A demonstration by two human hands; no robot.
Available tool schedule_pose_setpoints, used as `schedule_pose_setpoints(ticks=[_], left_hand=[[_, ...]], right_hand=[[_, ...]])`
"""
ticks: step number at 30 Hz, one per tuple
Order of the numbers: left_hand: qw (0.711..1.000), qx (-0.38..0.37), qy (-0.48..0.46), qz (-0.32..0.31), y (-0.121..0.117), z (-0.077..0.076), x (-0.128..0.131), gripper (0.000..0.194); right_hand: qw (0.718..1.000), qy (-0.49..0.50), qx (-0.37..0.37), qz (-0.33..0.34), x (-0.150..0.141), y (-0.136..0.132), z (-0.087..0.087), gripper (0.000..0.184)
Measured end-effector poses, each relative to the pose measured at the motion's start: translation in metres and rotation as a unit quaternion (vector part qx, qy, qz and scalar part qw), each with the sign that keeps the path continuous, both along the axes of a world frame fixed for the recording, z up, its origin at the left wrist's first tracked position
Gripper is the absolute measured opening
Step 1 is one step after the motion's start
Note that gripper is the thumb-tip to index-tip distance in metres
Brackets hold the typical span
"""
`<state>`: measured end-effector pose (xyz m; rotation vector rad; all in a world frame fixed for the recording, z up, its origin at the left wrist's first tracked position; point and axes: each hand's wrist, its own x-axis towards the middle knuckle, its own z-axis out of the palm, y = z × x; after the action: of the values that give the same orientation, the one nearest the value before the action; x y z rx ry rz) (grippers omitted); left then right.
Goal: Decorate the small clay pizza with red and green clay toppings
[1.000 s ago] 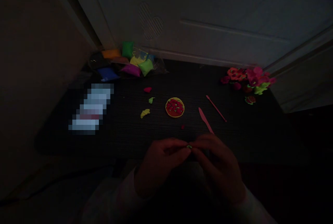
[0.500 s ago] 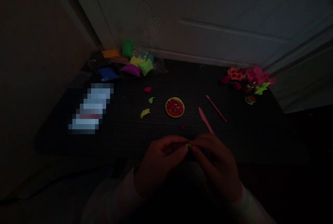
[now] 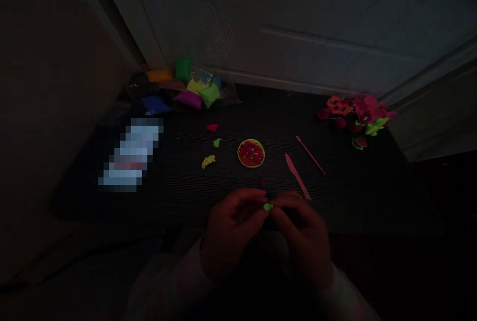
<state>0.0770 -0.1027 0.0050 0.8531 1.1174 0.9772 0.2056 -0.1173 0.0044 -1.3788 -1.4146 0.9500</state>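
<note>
Just above the table's near edge, a small light-green piece of clay (image 3: 268, 206) is between my two hands. My right hand (image 3: 303, 234) pinches its right side with thumb and forefinger. My left hand (image 3: 233, 231) is curled around its left side, the thumb touching it and the forefinger arched slightly above. Beyond my fingers lies a tiny dark red clay bit (image 3: 262, 181). Farther back sits a round yellow-rimmed clay disc (image 3: 251, 153) topped with red and green bits. A pink plastic knife (image 3: 297, 177) lies near my right fingers.
A thin pink modelling tool (image 3: 310, 155) lies beside the knife. Left of the disc are red (image 3: 212, 127), green (image 3: 217, 143) and yellow clay scraps (image 3: 208, 161). Clay packets (image 3: 190, 99) stand back left, a blurred-out bright rectangle (image 3: 132, 154) left, clay flowers (image 3: 367, 111) back right.
My left forefinger has lifted a little away from its thumb, and more of the green clay shows. My right hand has shifted slightly left, uncovering the end of the pink knife.
</note>
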Motion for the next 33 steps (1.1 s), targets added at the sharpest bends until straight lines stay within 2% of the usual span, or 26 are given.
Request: schedule_pose_setpoints(ticks=[4,13,17,23,29,33], left_hand=[[1.000,0.018,0.017,0.019,0.000,0.000,-0.002,0.018],[0.999,0.030,0.037,0.016,0.001,0.000,-0.004,0.019],[1.000,0.018,-0.013,0.020,0.003,-0.002,-0.005,0.021],[0.993,-0.028,-0.112,0.033,0.004,-0.011,-0.005,0.026],[0.971,-0.082,-0.222,0.033,0.005,-0.017,-0.002,0.026],[0.966,-0.103,-0.235,0.033,0.005,-0.016,-0.002,0.024]], right_hand=[[0.999,0.030,-0.024,-0.006,-0.003,-0.001,0.000,0.005],[0.996,0.075,-0.057,0.001,-0.005,0.000,0.000,0.005],[0.991,0.102,-0.083,-0.007,-0.006,0.000,-0.001,0.002],[0.982,0.132,-0.133,-0.008,-0.007,0.000,0.000,0.007],[0.983,0.120,-0.141,0.019,-0.007,0.001,-0.001,0.008],[0.987,0.101,-0.123,0.006,-0.005,0.001,-0.003,0.009]])
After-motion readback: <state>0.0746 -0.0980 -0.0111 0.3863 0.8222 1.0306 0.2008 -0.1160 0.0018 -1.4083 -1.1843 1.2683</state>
